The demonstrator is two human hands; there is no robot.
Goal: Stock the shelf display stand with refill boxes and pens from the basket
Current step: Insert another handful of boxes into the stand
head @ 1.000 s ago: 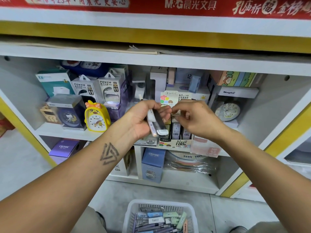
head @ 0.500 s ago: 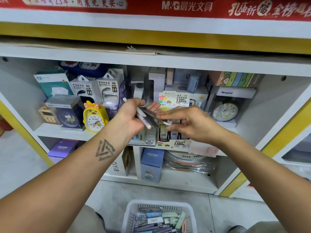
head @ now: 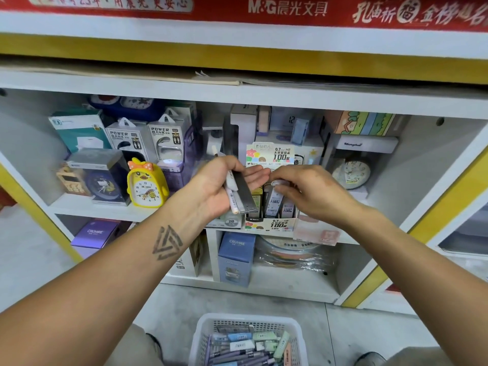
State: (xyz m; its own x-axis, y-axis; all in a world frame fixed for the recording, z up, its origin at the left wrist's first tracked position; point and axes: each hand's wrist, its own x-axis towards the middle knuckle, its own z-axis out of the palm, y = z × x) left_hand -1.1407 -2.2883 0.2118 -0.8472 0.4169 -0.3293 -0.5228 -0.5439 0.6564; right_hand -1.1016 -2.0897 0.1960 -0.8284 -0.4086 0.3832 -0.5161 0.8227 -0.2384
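My left hand (head: 220, 187) holds a white pen (head: 230, 190) and a dark flat refill box (head: 244, 192) together in front of the shelf. My right hand (head: 309, 192) pinches a pale refill box (head: 274, 198) by its top, lowering it upright into the cardboard display stand (head: 272, 224) on the middle shelf. Several refill boxes stand in the stand's slots. The white basket (head: 249, 322) sits on the floor below, holding several pens and refill boxes.
A yellow duck alarm clock (head: 146, 184), power bank boxes (head: 148, 138) and boxed clocks fill the shelf to the left. A boxed clock (head: 353, 170) stands at the right. Blue and purple CRUHRE boxes (head: 236, 257) sit on the lower shelf.
My right hand took a pale refill box from my left hand and moved it down into the display stand. My left hand tilted the pen and dark box.
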